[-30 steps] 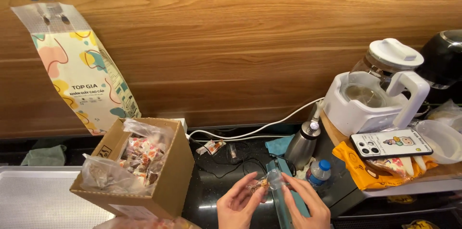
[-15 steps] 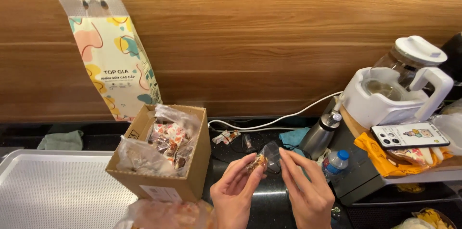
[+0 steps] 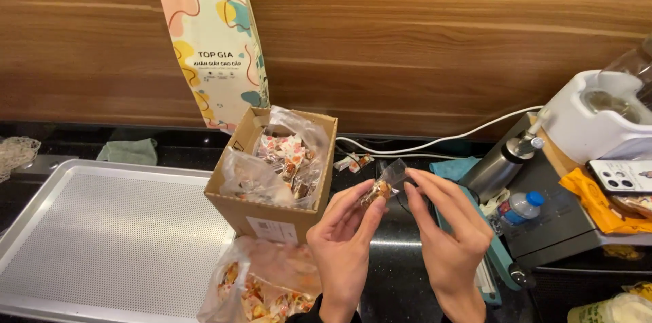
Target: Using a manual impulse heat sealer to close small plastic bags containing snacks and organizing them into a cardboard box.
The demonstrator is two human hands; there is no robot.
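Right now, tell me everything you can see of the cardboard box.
The cardboard box is plain brown, open at the top with its flaps up, and has a white label low on its near side. It stands upright on the dark counter, turned a little, just right of the perforated metal tray. A clear plastic bag of small wrapped sweets fills it and spills over the rim. Another bag of sweets lies against its near base. The left hand is close to its right side; whether they touch is unclear.

bare hands (image 3: 343, 241), dark sleeve cuff (image 3: 305, 318)
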